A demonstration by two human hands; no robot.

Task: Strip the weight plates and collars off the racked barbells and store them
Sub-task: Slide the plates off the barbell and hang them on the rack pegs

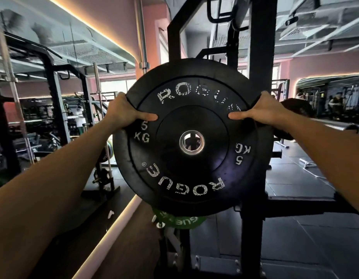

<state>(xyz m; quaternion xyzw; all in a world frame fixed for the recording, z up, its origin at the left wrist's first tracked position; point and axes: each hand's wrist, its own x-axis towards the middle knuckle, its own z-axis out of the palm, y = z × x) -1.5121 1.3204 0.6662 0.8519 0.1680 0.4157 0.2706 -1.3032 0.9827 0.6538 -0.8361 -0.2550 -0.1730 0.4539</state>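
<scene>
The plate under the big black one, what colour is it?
Green plate, with white letters; head view.

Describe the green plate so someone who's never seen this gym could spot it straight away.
Find the tall black rack upright in the middle. In front of it both hands hold up a big black plate; just under its bottom edge peeks the green plate. It is the only bright green disc there, with white lettering.

Pink walls (pixel 118 23) rise on the far side, edged by a warm glowing light strip (pixel 90 27) that curves along the ceiling. Bright windows (pixel 116 85) sit far left of centre. A tall black rack upright (pixel 261 47) stands in the middle. Dark rubber floor tiles (pixel 295 228) cover the right; another light strip (pixel 114 224) runs along the near left floor. A mirror (pixel 331 97) hangs far right.
</scene>
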